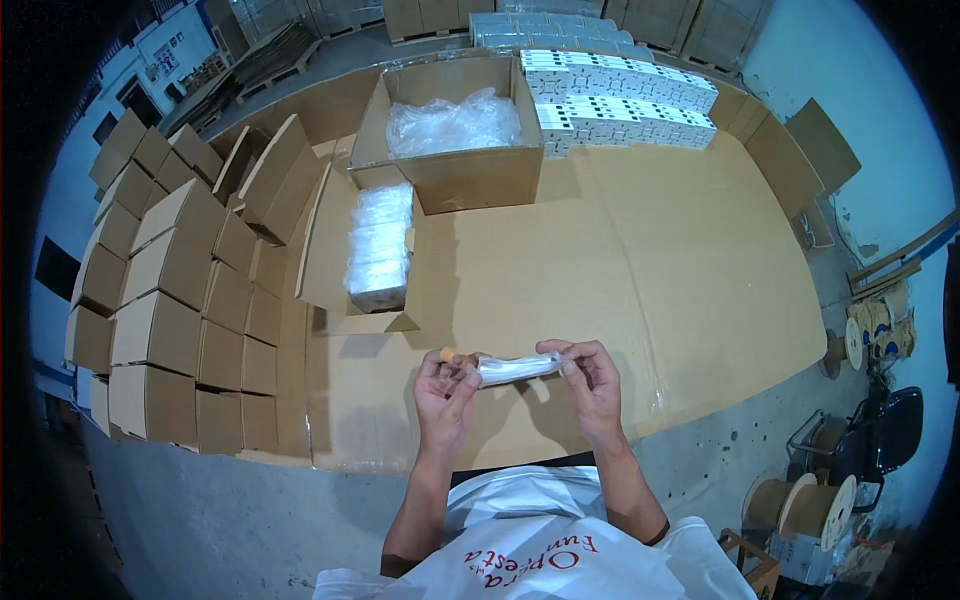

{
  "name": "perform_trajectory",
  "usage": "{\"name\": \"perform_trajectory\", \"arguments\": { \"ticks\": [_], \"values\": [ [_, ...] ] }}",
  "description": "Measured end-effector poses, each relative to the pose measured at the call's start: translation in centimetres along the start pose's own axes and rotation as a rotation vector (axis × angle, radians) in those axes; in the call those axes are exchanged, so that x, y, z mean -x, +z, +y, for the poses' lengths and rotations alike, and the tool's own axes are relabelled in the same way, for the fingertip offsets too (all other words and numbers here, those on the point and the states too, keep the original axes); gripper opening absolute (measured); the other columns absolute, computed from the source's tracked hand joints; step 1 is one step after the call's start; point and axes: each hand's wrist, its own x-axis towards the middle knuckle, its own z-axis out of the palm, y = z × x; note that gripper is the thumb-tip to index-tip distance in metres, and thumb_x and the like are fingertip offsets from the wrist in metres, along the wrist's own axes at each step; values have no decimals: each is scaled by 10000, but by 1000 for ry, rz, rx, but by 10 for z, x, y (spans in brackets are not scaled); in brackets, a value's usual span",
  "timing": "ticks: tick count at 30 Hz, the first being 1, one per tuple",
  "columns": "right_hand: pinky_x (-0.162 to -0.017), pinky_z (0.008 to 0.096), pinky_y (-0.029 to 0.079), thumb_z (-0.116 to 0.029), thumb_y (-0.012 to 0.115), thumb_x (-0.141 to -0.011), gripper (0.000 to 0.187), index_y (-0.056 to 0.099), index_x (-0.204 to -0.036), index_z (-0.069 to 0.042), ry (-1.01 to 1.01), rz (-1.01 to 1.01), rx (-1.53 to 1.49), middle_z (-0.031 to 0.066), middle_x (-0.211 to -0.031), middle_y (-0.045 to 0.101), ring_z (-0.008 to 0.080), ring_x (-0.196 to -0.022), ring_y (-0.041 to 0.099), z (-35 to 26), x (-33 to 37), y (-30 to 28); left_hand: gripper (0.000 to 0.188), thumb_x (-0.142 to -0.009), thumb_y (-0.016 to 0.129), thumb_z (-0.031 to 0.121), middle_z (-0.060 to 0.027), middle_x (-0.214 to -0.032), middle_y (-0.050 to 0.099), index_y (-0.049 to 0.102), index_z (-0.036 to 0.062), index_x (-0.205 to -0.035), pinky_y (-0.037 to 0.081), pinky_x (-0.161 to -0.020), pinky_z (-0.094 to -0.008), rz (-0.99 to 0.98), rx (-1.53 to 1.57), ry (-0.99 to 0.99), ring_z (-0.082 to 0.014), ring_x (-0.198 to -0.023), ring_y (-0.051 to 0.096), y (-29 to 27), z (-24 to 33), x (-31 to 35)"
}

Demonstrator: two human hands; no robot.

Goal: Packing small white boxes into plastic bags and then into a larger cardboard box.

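Observation:
A slim package in clear plastic wrap [518,370] is stretched level between my two hands over the near part of the cardboard-covered table [720,290]. My left hand [445,392] pinches its left end, and a small orange-tan piece [449,355] shows at the fingers of that hand. The right end is gripped by my right hand [590,380], thumb and fingers closed on the plastic. What lies inside the wrap is too blurred to name. Beyond my left hand stands an open carton [325,245] with a row of plastic-wrapped packs [380,240] in it.
A larger open box [480,180] holds crumpled clear plastic bags [455,122] at the back. White boxes [620,100] are stacked to its right. Several closed brown cartons [155,325] pile up along the left edge. Cable spools [815,510] and a black chair [885,435] stand at right.

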Motion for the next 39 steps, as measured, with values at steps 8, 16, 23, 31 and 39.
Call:
{"name": "perform_trajectory", "arguments": {
  "ticks": [8,16,23,31,39],
  "values": [
    [-976,345,497,-89,728,-918,465,521,-1330,-28,-37,-97,21,173,-1323,633,220,-1168,620,5,0,-1,524,-833,787,-36,-65,-1177,622,548,33,-1294,521,-1024,-405,-9,-117,-16,-250,-1190,623,16,11,-2],
    [-943,339,515,44,731,-833,417,668,-1243,3,256,-180,110,111,-1276,665,204,-1126,640,23,1,-17,490,-801,785,-83,-104,-1204,634,630,6,-1258,535,-945,-296,-74,-525,-292,-188,-1146,623,-16,-7,4],
    [-988,399,515,43,740,-772,259,792,-1000,-67,-211,-365,361,112,-1181,726,290,-1155,648,32,9,-35,279,-704,810,-58,-60,-1118,695,768,55,-955,549,-910,-333,-347,-763,46,-229,-1126,648,-24,1,13],
    [-1075,436,477,11,755,-706,275,803,-962,-77,-331,-437,615,81,-1218,731,340,-1258,599,26,26,-38,194,-681,812,2,-48,-1069,742,796,84,-856,528,-974,-401,-430,-1145,229,-284,-1136,656,-22,18,31],
    [-929,318,520,76,714,-853,199,703,-1040,9,116,-28,263,124,-1102,715,215,-1075,658,30,18,-9,100,-916,725,14,-107,-1009,730,763,-57,-977,528,-864,-296,29,-814,-130,-171,-964,663,5,6,17]
  ]
}}
